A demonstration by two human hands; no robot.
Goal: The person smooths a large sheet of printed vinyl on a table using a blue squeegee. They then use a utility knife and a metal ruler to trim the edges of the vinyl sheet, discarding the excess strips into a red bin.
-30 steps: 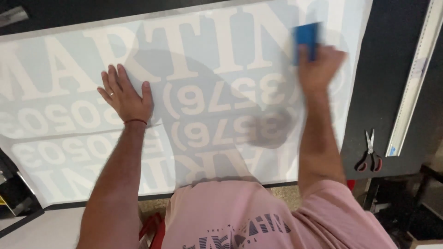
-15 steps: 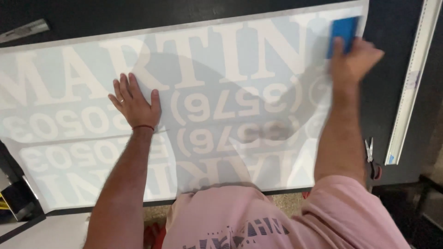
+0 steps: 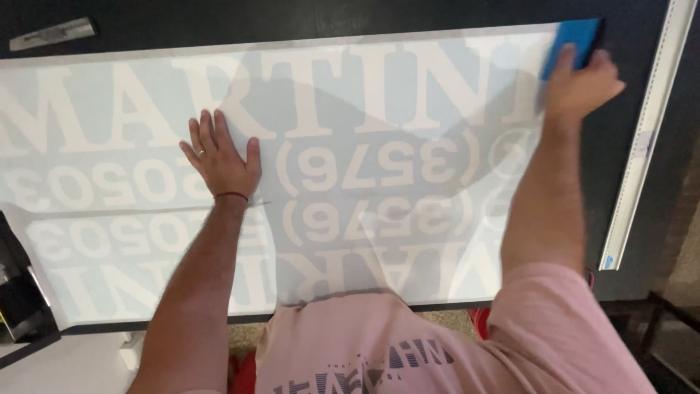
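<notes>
Sheet (image 3: pixel 379 182) on table (image 3: pixel 292 18), ruler (image 3: pixel 645 138) right.

The big sheet (image 3: pixel 379 146) looks like thin, smooth vinyl or film, pale blue with a faint sheen, its lettering a flatter cream. The table (image 3: pixel 292 18) under it is dark and matt. The squeegee (image 3: pixel 572 44) is smooth blue plastic. The long ruler (image 3: pixel 645 138) looks like pale brushed metal.
</notes>
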